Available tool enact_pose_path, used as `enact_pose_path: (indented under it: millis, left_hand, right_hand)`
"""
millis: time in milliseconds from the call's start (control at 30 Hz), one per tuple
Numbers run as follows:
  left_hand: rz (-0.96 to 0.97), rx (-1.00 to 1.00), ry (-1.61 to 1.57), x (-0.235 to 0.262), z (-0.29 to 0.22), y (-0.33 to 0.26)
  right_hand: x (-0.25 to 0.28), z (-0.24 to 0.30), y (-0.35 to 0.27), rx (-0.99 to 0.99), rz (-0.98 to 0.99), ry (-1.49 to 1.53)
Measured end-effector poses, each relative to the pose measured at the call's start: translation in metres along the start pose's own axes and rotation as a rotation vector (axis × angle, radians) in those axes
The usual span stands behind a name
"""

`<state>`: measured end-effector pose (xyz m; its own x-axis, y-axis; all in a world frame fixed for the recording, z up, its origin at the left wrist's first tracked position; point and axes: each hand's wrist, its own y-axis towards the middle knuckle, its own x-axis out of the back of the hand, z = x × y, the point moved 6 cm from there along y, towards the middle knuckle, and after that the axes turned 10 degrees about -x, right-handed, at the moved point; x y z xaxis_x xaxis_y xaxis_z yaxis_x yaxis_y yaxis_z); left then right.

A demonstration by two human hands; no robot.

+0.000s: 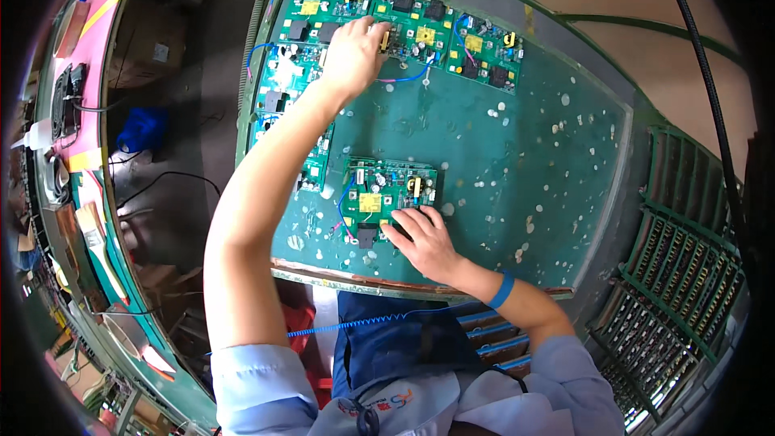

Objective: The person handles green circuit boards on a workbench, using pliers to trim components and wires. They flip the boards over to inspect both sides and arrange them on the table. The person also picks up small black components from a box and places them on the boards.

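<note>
My left hand (353, 56) reaches to the back of the green worktable. Its fingers are bent down at the left part of a green circuit board (425, 35) in the back row; the fingertips are partly hidden. Closer to me lies another green circuit board (370, 203), with a yellow transformer, black blocks and a blue wire along its left side. On this board's lower right corner rests my right hand (428, 244), fingers spread and thumb apart. A blue band (501, 291) circles my right wrist.
More circuit boards (474, 44) line the table's back and left edges. A pink and green bench (103, 20) at the left bears a brush (95, 234). Racks of small parts (670, 262) stand at the right. A coiled blue cord (347, 324) crosses my lap.
</note>
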<state>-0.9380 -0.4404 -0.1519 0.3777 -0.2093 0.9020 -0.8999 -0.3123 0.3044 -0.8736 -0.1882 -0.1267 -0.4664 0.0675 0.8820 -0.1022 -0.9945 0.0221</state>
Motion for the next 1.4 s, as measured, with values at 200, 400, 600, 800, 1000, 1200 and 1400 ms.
enact_pose_path:
  millis: [200,400,600,800,1000,1200,1400]
  left_hand:
    - [-0.126,0.253,-0.335,0.067,-0.006,-0.075]
    - [0.071,0.087,-0.339,0.072,-0.066,-0.135]
    - [0.498,-0.085,-0.204,0.027,-0.128,-0.182]
    - [0.388,-0.121,-0.152,0.025,-0.132,-0.188]
    - [0.328,-0.039,-0.281,0.024,-0.129,-0.190]
    - [0.253,0.086,-0.403,0.054,-0.125,-0.177]
    - [0.188,0.185,-0.351,0.091,-0.100,-0.185]
  right_hand:
    - [0.016,-0.001,-0.004,-0.056,-0.082,0.302]
    - [0.090,-0.066,-0.007,-0.426,-0.350,0.341]
    - [0.081,-0.145,-0.011,-0.479,-0.287,0.110]
    - [0.050,-0.150,0.016,-0.317,-0.163,0.047]
    - [0.038,-0.160,0.025,-0.359,-0.168,0.041]
    - [0.035,-0.159,0.020,-0.369,-0.226,0.049]
    - [0.043,-0.126,0.035,-0.189,-0.274,0.034]
